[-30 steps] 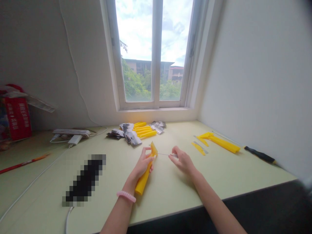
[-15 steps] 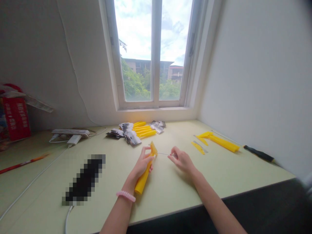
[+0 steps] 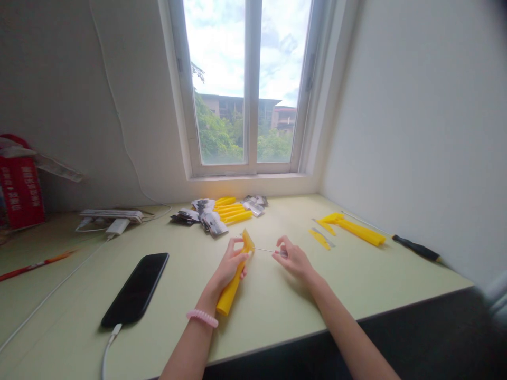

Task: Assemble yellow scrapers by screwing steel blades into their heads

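My left hand [image 3: 230, 265] is wrapped round a yellow plastic scraper handle [image 3: 229, 295]. Its angled head [image 3: 248, 241] sticks up past my fingers, and a small metal bit shows at its far side. In my right hand [image 3: 295, 259] I pinch a small screwdriver [image 3: 263, 250]; most of its grip is hidden by my fingers. The thin metal shaft reaches leftward to the scraper's head. Whether the tip sits in a screw is too small to tell.
Behind lie several yellow handles [image 3: 233, 212] and small packets [image 3: 214, 222]. To the right are a yellow scraper [image 3: 362, 232], loose yellow pieces with blades [image 3: 320, 240] and a black-handled screwdriver [image 3: 418, 249]. A phone [image 3: 135, 289] on a cable and a power strip [image 3: 113, 215] are left.
The view has shifted slightly. My right index finger has lifted a little at the screwdriver's grip; the scraper stays in place in my left hand.
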Demonstrator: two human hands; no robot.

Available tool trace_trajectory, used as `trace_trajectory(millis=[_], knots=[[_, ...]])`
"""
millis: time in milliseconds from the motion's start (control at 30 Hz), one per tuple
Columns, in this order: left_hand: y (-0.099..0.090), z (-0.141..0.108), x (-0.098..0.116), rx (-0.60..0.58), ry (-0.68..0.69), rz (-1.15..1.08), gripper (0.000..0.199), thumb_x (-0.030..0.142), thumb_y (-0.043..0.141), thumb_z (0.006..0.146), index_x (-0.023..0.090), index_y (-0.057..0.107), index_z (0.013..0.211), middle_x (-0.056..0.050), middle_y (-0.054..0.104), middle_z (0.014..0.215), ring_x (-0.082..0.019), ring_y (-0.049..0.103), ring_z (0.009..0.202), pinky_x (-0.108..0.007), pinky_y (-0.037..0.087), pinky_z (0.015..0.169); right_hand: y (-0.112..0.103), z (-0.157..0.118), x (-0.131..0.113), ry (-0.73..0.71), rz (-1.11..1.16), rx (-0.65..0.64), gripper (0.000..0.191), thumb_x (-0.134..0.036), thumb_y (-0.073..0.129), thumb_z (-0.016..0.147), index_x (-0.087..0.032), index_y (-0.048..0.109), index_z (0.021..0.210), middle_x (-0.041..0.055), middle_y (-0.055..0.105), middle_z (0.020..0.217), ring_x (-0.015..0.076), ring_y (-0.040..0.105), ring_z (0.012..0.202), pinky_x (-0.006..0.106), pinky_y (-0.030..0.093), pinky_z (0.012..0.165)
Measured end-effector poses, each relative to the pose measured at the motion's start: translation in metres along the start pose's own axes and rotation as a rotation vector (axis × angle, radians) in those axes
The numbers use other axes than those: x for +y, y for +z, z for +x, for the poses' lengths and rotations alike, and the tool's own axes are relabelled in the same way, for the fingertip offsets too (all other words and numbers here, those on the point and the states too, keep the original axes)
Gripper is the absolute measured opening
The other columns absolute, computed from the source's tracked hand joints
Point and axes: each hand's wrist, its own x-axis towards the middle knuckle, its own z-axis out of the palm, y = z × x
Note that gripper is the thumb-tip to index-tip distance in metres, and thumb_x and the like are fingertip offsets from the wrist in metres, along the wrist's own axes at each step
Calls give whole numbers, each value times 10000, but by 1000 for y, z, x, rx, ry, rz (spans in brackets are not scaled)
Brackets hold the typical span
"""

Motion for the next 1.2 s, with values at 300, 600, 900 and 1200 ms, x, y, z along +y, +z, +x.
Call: trace_trajectory(millis=[300, 600, 900, 1200], knots=[[-1, 1, -1, -14, -5, -23, 351, 225, 490, 727, 255, 313, 1028, -14, 556, 870, -45, 466, 354, -159, 300, 303, -3, 5, 11, -26, 107, -17, 288, -426, 503, 765, -171, 617, 697, 24, 621, 626, 141, 533, 577, 240, 370, 561], [-1, 1, -3, -16, 2, -28, 338, 213, 490, 729, 259, 326, 1021, -28, 551, 913, -48, 478, 365, -162, 305, 308, -4, 0, 2, -1, 50, 8, 238, -417, 535, 740, -180, 561, 751, -8, 570, 585, 116, 487, 520, 219, 335, 507], [0, 0, 0, -18, 1, -25, 334, 205, 488, 728, 258, 328, 1017, -28, 553, 920, -47, 474, 363, -162, 305, 307, -2, 2, 3, -50, 24, -7, 375, -459, 460, 785, -170, 561, 570, -13, 503, 445, 95, 404, 434, 219, 282, 467], [0, 2, -2, -32, 10, -19, 349, 215, 495, 728, 258, 322, 1027, -31, 565, 935, -47, 482, 363, -162, 318, 304, -4, 0, 0, -25, 21, -8, 266, -443, 525, 741, -186, 584, 767, -21, 550, 541, 103, 455, 488, 209, 300, 485]])
